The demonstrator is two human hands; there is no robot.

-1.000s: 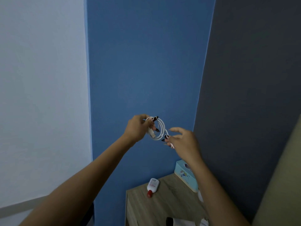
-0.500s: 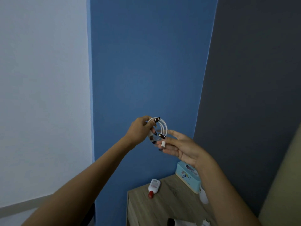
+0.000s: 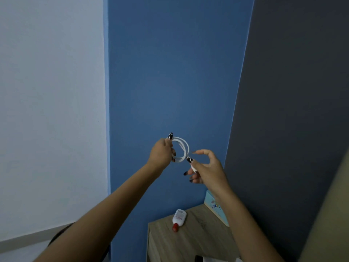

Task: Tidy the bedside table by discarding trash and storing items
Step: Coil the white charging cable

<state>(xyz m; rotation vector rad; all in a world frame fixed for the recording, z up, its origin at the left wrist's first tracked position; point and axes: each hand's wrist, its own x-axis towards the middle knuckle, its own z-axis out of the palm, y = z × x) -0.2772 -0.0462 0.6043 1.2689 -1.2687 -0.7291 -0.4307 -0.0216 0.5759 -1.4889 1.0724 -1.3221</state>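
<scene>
- The left hand is raised in front of the blue wall, its fingers curled tight around the left side of a coiled white cable; the thumb presses on top of the loops and the other fingertips wrap under them.
- The cable forms a few round loops held in the air between the two hands, well above the worktop.
- The right hand sits just beside the coil, lower and to the right. Its thumb and a finger pinch the white plug end of the cable, which runs up to the bottom of the loops.
- The right forefinger is stretched out and lifted clear of the cable, while the lower fingers are half curled and spread, touching nothing that can be seen.
- Both hands carry long dark nails with pale markings.
- On the wooden worktop below lies a small white bottle with a red cap, on its side near the back left corner, well apart from the hands.
- A light blue box with small coloured pictures stands at the back of the worktop against the dark grey wall, partly hidden by the right forearm.
- At the bottom edge a dark and white object shows on the worktop, too cut off to tell what it is.
</scene>
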